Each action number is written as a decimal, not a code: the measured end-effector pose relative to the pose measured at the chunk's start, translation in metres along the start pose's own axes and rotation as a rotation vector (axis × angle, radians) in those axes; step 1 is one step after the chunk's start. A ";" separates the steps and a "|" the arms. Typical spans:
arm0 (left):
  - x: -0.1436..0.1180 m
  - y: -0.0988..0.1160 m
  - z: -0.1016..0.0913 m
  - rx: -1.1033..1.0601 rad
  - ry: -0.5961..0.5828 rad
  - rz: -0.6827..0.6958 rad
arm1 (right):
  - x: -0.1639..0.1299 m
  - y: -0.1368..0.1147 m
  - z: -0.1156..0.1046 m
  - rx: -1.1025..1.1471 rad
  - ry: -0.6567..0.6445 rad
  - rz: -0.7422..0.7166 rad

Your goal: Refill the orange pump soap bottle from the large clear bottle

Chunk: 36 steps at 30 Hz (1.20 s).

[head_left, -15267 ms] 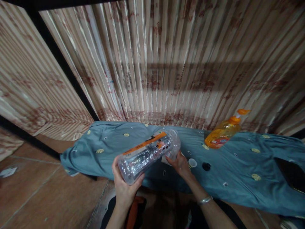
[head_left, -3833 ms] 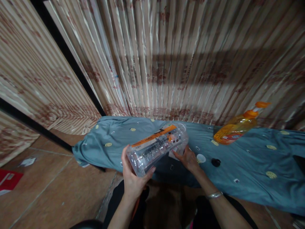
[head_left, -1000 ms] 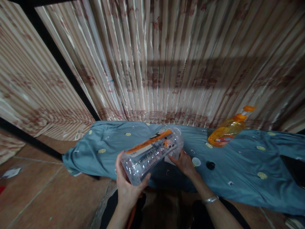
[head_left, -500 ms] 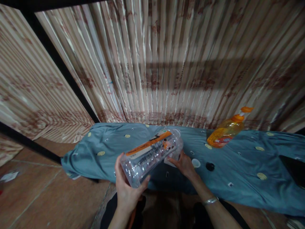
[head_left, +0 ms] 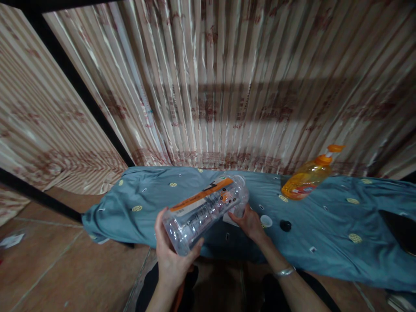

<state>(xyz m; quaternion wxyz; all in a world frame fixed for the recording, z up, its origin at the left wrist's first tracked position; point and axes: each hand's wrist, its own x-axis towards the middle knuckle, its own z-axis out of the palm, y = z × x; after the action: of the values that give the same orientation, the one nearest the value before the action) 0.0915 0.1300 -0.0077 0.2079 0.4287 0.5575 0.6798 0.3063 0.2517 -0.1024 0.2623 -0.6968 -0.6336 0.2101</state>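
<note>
**Hands steady a clear bottle over the bench edge**

Left hand (head_left: 172, 260), nearest the camera, grasps the base of a big clear plastic bottle (head_left: 204, 210), palm cupped under the bottom and thumb and fingers wrapped up its sides. That grip carries the weight, so the bottle lies almost level, tilted up and away toward the bench. An orange strip of label runs along its upper side, and the inside looks empty.

Right hand (head_left: 248, 221), a bracelet (head_left: 284, 272) on its wrist, reaches to the far end of the bottle and closes its fingers about the neck and mouth, which it hides; whether it grips the neck itself or something at the opening I cannot tell. Something pale, perhaps paper, shows just under that hand. With one hand at each end the bottle is braced against turning, its mouth end held low over the near part of the bench.

Just beyond the right hand, a small white cap (head_left: 266, 221) and a small black cap (head_left: 285, 225) lie near each other on the blue-green cloth (head_left: 325, 225) that covers the bench, within easy reach. Farther back and to the right stands an orange pump bottle (head_left: 307, 178), well apart from the hands. Behind it all hangs a striped curtain (head_left: 227, 86), with brown floor tiles (head_left: 48, 260) at lower left.
</note>
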 end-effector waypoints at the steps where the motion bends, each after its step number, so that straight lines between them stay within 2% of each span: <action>1: 0.000 0.000 0.000 -0.003 0.000 0.002 | 0.000 0.000 0.000 0.002 0.003 -0.004; 9: 0.001 0.001 0.000 0.038 0.011 0.016 | 0.000 0.004 0.003 0.067 0.046 -0.047; 22: 0.000 -0.002 0.001 0.005 0.018 -0.008 | 0.001 0.001 0.001 0.061 0.014 -0.015; 29: 0.006 -0.015 -0.011 0.052 -0.079 0.031 | 0.001 0.001 0.000 0.039 0.026 -0.018; 36: 0.002 -0.005 -0.003 0.051 -0.018 0.018 | 0.002 0.004 0.004 0.068 0.037 -0.034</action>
<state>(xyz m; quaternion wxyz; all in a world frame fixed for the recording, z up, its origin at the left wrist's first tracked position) 0.0868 0.1312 -0.0118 0.1958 0.4449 0.5688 0.6634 0.3073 0.2539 -0.1079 0.3009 -0.6803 -0.6332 0.2140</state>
